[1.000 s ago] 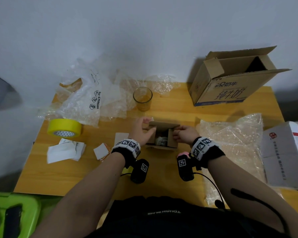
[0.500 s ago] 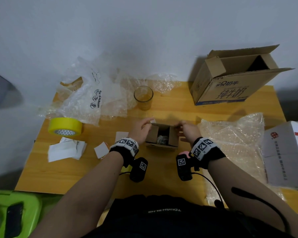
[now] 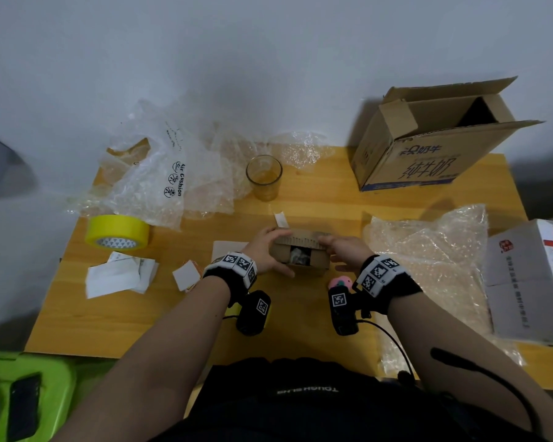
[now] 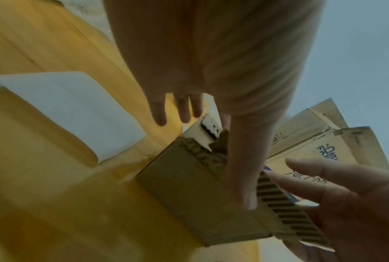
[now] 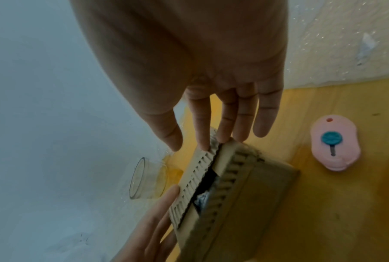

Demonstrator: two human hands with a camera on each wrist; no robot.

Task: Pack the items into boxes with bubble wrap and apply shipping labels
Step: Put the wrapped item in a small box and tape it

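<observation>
Pretty dim, flat indoor light with a bluish-grey cast. The big open box (image 3: pixel 428 148) throws a soft shadow left onto the wall (image 3: pixel 205 59). Head view bends hard at the edges. Both wrist views are murky, soft and smeared, and the table (image 4: pixel 43 203) looks blotchy.

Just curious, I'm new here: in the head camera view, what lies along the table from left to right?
Yellow tape roll → white paper labels → drinking glass → small cardboard box → bubble wrap sheet → white carton.
</observation>
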